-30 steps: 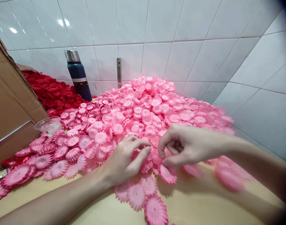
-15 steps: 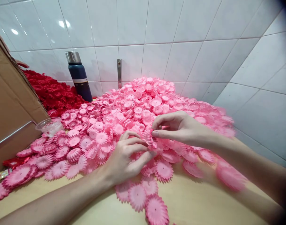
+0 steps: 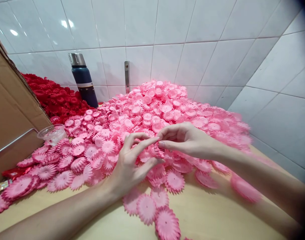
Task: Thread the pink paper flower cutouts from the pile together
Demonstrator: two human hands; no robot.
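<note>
In the head view, the pink scalloped disc (image 3: 159, 152) I have in hand sits at the fingertips of my right hand (image 3: 192, 141), thumb and forefinger seemingly pinched on its upper edge. It looks nearly edge-on, longer downward than across, though blur hides its exact tilt. My right hand is the nearer; my left hand (image 3: 131, 163) lies just to its left, thumb and forefinger spread, the forefinger tip above and the thumb beneath. I judge that gap, facing the disc, is what matters; whether my left thumb touches it I cannot tell. Counting: one pinched disc, four loose discs (image 3: 146, 209) before me on the table (image 3: 205, 213), one pink heap (image 3: 142, 113) and one red heap (image 3: 54, 96), both past counting, one bottle (image 3: 84, 81), one clear cup (image 3: 53, 136).
</note>
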